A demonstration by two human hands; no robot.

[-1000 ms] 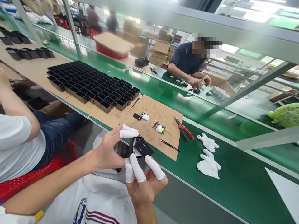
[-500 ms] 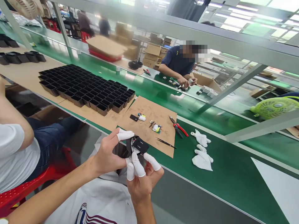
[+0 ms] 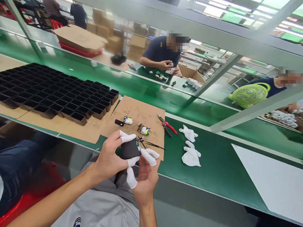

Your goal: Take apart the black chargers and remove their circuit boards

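Observation:
My left hand [image 3: 113, 154], with white finger cots on thumb and index finger, grips a black plastic case [image 3: 130, 148] by opposite edges. The case's broad flat side faces up. A bit of green circuit board [image 3: 138, 142] shows at its right-hand end. Against that end rests a fingertip of my right hand [image 3: 145, 171]; its cotted fingers are stretched and its thumb stands apart below. Just past the case, dark thin parts with metal ends [image 3: 142, 139] appear; whether they join the case I cannot tell. Tweezers [image 3: 155, 145] lie beyond on the cardboard sheet [image 3: 132, 105].
Circuit boards [image 3: 145, 130] and a small black plate [image 3: 119, 122] lie on the cardboard. Red-handled pliers [image 3: 167, 126] and white finger cots [image 3: 191, 156] are to the right. Rows of black cases [image 3: 54, 91] stand left. Opposite, a co-worker [image 3: 161, 52] handles white parts.
The case has turned from showing its open end and a black flat piece to showing its broad side. My right fingers have shifted to its right end. The view has swung right.

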